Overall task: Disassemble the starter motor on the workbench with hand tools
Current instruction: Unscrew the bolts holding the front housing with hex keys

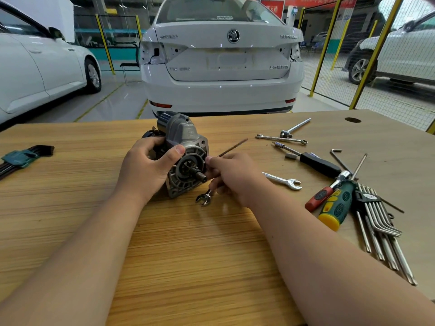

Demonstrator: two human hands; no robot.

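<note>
My left grip [146, 165] curls round the starter motor [186, 147] on the bench [188, 255]; my right grip [233, 175] pinches a thin rod [233, 147].

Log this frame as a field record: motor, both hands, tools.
motor: starter motor on the workbench, shaft end facing the camera
left hand: grips the motor body
right hand: pinches a thin rusty rod beside the motor face; a small spanner pokes out below it
tools right: loose spanner, screwdrivers, hex keys
tools left: hex key set

Left hand [144, 167] grips the starter motor [186, 137]; right hand [233, 176] pinches a thin rod [233, 148].
</note>
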